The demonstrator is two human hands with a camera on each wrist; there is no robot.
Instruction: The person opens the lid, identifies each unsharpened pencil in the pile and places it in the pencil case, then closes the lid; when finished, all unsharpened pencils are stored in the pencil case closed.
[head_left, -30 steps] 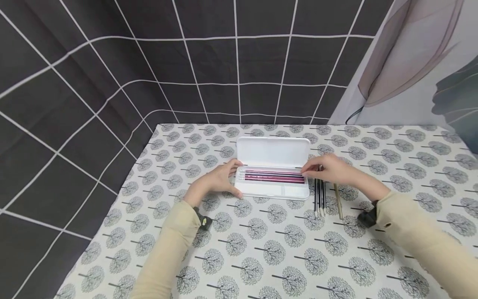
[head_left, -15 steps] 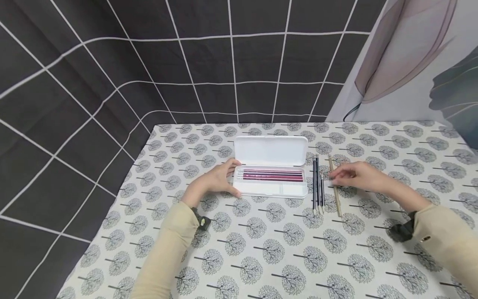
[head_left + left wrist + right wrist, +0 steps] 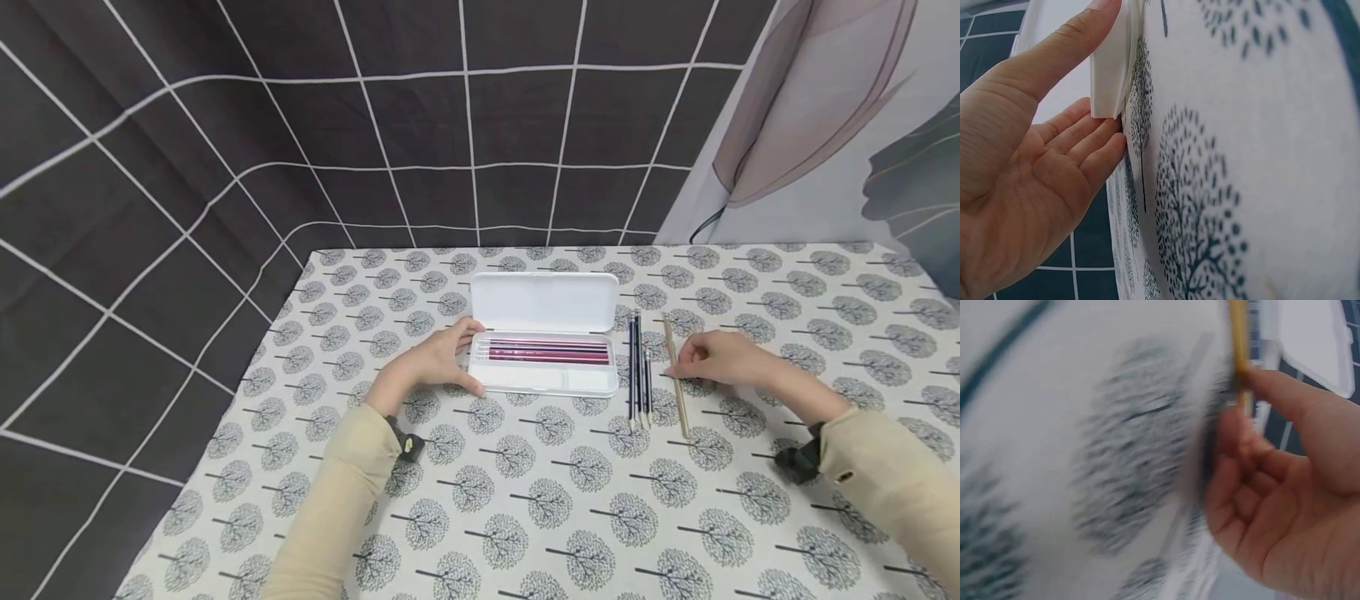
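An opened white pencil case (image 3: 543, 304) lies in the head view with its lid raised at the back. Several maroon and dark pencils (image 3: 547, 352) fill its rear compartment. My left hand (image 3: 442, 358) holds the case's left end, thumb at the front edge and fingers toward the back; in the left wrist view the case's white corner (image 3: 1107, 84) sits between thumb and fingers. With thumb and index finger, my right hand (image 3: 720, 358) pinches a gold-coloured pencil (image 3: 681, 404) on the cloth. That pencil looks yellow (image 3: 1239, 331) and blurred in the right wrist view.
Several dark pencils (image 3: 639, 375) with pale tips toward me lie between the case and the gold pencil. A tree-patterned cloth (image 3: 525, 500) covers the table. Behind it hangs a dark gridded curtain (image 3: 517, 125), with a pale printed curtain (image 3: 817, 125) at the right.
My right hand has left the case's right end, moved right past the dark pencils and taken hold of the gold pencil, which has shifted slightly. The left hand stays at the case.
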